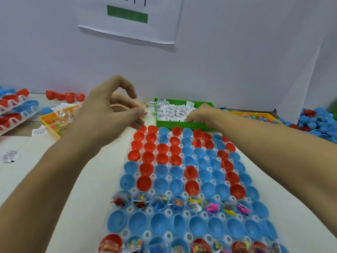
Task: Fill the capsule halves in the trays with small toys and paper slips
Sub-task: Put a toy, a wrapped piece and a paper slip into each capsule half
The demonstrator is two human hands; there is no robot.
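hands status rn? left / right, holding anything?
Left hand: fingers curled, pinching a small clear toy packet.
Right hand: reaching into the green bin of paper slips; grip cannot be told.

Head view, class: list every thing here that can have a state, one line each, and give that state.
Left hand: raised over the yellow bin, fingers pinching a small packet.
Right hand: reaching into the green bin, fingertips among the slips.
Green bin: holds white paper slips.
Yellow bin: holds clear toy packets.
Capsule tray: most halves empty; one middle row and the nearest row filled.
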